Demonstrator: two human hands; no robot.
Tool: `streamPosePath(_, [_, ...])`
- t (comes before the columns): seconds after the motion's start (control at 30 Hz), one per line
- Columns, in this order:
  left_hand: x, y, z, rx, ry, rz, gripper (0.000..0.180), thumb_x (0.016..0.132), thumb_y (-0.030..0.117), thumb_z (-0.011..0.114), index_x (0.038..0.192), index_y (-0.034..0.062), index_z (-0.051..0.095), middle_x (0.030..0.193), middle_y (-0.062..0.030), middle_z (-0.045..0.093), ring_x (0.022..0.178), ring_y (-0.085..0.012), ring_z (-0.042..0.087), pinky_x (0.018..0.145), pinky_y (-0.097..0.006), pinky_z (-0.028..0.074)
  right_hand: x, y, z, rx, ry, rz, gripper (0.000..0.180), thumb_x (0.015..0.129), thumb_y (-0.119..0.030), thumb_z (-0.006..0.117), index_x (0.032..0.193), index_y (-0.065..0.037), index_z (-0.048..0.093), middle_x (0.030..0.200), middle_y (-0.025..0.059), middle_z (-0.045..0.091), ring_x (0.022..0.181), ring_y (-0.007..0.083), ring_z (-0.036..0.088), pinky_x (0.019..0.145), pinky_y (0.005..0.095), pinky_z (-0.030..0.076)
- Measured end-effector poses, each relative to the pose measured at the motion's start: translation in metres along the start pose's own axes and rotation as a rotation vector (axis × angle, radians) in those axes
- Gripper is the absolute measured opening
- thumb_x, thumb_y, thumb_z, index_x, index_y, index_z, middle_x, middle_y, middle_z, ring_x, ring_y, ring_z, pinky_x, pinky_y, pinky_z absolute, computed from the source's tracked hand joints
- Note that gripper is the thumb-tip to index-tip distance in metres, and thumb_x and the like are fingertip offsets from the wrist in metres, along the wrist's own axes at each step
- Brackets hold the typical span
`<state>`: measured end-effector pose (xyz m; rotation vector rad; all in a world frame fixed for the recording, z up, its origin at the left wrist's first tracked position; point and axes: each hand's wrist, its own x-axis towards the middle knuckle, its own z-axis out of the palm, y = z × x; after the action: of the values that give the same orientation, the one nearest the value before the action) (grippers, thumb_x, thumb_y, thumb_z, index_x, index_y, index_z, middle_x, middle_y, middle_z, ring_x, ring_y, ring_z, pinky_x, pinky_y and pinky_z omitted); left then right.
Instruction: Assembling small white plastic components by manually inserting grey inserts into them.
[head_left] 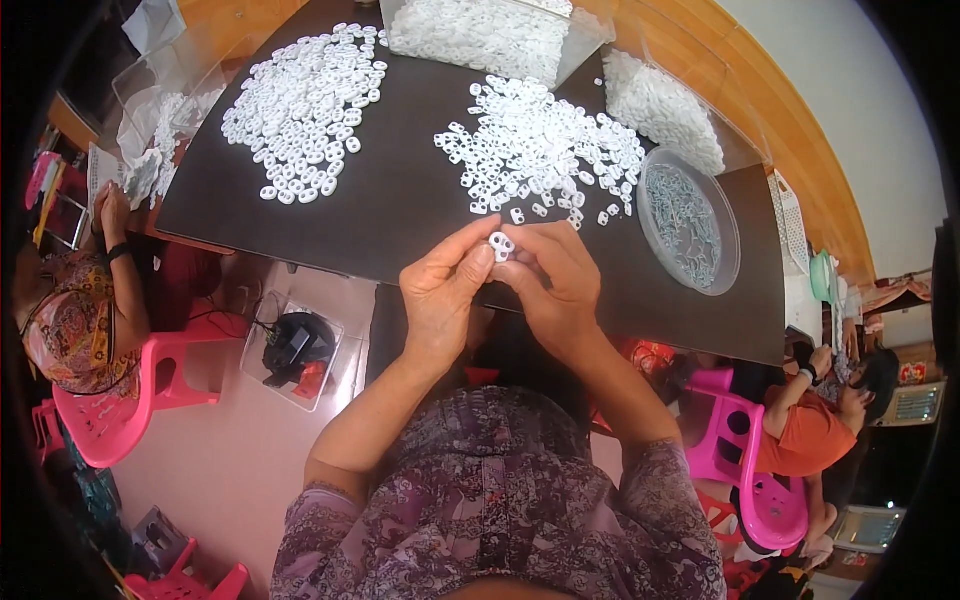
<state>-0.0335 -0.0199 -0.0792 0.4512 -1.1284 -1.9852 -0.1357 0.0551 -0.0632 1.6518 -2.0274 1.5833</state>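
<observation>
My left hand (pixel 440 285) and my right hand (pixel 558 285) meet over the near edge of the dark table. Their fingertips pinch a small white two-hole plastic piece (pixel 501 241), with another white holed part just below it. Whether the two are joined cannot be told. Beyond my fingers spreads a pile of small white holed pieces (pixel 540 145). Farther left lies a second pile, of rounded oval two-hole pieces (pixel 305 110). To the right stands a round clear tub (pixel 722 262) with many small blue-grey metal-looking bits inside.
A clear bin (pixel 590 40) full of white pieces stands at the far edge, with a bag of white pieces (pixel 665 110) beside it. Pink plastic chairs (pixel 160 375) flank the table. One person (pixel 85 310) sits at left, another (pixel 815 410) at right. A clear box (pixel 330 370) lies below.
</observation>
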Motion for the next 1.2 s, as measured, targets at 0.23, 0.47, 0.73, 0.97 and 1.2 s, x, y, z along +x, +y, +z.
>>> streamPosePath(0.23, [0.0, -0.01, -0.001, 0.047, 0.017, 0.117, 0.025, 0.088, 0.005, 0.058, 0.111, -0.0033, 0.061, 0.093, -0.0041, 0.062, 0.081, -0.0078, 0.055, 0.075, -0.02, 0.045, -0.001, -0.002, 0.004, 0.072, 0.033, -0.009, 0.027, 0.068, 0.004, 0.066, 0.095, 0.001, 0.063, 0.083, 0.0098, 0.059, 0.068, 0.0203, 0.054, 0.057, 0.0291, 0.045])
streamPosePath(0.47, [-0.003, -0.021, 0.001, -0.022, 0.069, 0.186, 0.019, 0.09, 0.01, 0.057, 0.102, -0.0038, 0.062, 0.092, -0.0026, 0.061, 0.082, -0.0064, 0.052, 0.076, -0.02, 0.043, -0.003, 0.003, 0.01, 0.075, 0.045, -0.09, 0.026, 0.069, 0.006, 0.065, 0.094, 0.003, 0.062, 0.081, 0.0103, 0.059, 0.067, 0.0208, 0.053, 0.056, 0.0297, 0.044])
streamPosePath(0.73, [-0.007, -0.012, 0.003, -0.036, 0.088, 0.172, 0.02, 0.091, 0.012, 0.055, 0.103, -0.0045, 0.06, 0.092, -0.003, 0.061, 0.082, -0.006, 0.052, 0.075, -0.019, 0.043, -0.002, -0.009, 0.01, 0.064, 0.024, -0.077, 0.026, 0.071, 0.004, 0.066, 0.097, 0.002, 0.062, 0.086, 0.0097, 0.059, 0.068, 0.0189, 0.052, 0.057, 0.0277, 0.043])
streamPosePath(0.97, [-0.011, -0.011, 0.003, 0.061, 0.086, 0.232, 0.021, 0.093, 0.014, 0.054, 0.103, -0.0036, 0.059, 0.091, -0.0017, 0.059, 0.081, -0.0049, 0.05, 0.074, -0.018, 0.042, -0.003, -0.008, 0.012, 0.082, 0.068, -0.105, 0.025, 0.071, 0.0, 0.068, 0.095, 0.002, 0.061, 0.083, 0.0103, 0.059, 0.066, 0.0212, 0.051, 0.056, 0.0293, 0.042])
streamPosePath(1.2, [-0.01, -0.017, 0.006, 0.16, 0.142, 0.3, 0.022, 0.093, 0.017, 0.053, 0.099, -0.0028, 0.059, 0.09, -0.0019, 0.056, 0.079, -0.0054, 0.047, 0.074, -0.019, 0.039, 0.001, -0.004, 0.015, 0.009, 0.108, -0.211, 0.022, 0.072, 0.0, 0.066, 0.093, 0.003, 0.06, 0.08, 0.0113, 0.058, 0.065, 0.023, 0.051, 0.054, 0.0305, 0.042])
